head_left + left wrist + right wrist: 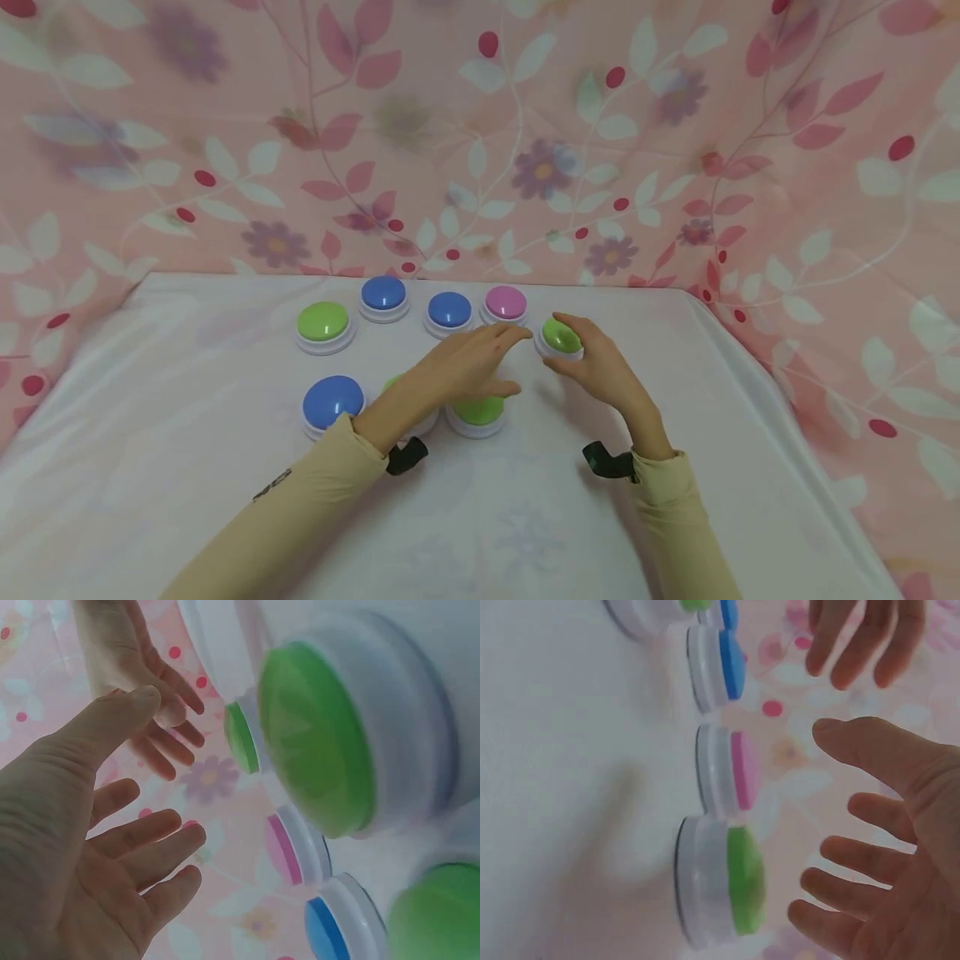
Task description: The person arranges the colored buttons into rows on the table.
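Note:
My left hand (468, 362) is raised over the table with its fingers extended and thumb apart, holding nothing. Beneath it, a green push button (480, 412) on a white round base is partly covered in the head view. My right hand (596, 367) hovers above the rightmost green push button (558, 337), thumb and fingers spread on either side of it in that view. In the right wrist view, a gap shows between the fingers and that green button (746, 881). The two palms roughly face each other. Another green button (392, 383) is mostly hidden behind the left wrist.
At the back stand a pink button (506, 302), a blue button (450, 309), a second blue one (383, 292) and a green one (322, 322). A larger blue button (333, 403) sits by the left sleeve. White cloth (525, 517) covers the table; floral curtain (480, 150) hangs behind.

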`<action>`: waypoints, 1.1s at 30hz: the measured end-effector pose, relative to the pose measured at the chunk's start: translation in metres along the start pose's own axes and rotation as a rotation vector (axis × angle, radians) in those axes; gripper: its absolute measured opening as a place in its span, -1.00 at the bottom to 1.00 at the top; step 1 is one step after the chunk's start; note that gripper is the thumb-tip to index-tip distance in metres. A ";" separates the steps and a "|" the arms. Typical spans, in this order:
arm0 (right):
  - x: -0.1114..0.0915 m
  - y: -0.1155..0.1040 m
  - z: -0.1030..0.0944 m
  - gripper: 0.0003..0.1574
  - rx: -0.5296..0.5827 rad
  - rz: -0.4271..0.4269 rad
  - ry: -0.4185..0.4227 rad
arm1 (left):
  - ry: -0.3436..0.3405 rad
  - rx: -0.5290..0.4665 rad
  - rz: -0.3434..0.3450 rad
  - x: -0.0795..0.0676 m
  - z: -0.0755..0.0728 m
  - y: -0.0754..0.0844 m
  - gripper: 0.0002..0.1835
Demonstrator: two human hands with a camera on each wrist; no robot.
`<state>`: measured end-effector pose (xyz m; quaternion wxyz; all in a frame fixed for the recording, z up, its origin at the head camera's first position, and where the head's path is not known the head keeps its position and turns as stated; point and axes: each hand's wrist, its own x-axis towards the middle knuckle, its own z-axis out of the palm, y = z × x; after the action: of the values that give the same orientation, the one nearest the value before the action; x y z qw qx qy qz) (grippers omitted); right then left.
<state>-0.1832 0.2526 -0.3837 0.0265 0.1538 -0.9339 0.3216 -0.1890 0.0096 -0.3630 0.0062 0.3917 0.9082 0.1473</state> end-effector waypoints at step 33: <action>0.013 0.055 0.027 -0.16 0.037 0.182 0.106 | -0.209 0.128 -0.123 0.138 0.040 -0.003 -0.13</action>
<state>-0.2105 0.2732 -0.4357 0.0436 0.0515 -0.9352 0.3477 -0.2816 0.1169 -0.3881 0.0847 0.3479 0.9325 0.0469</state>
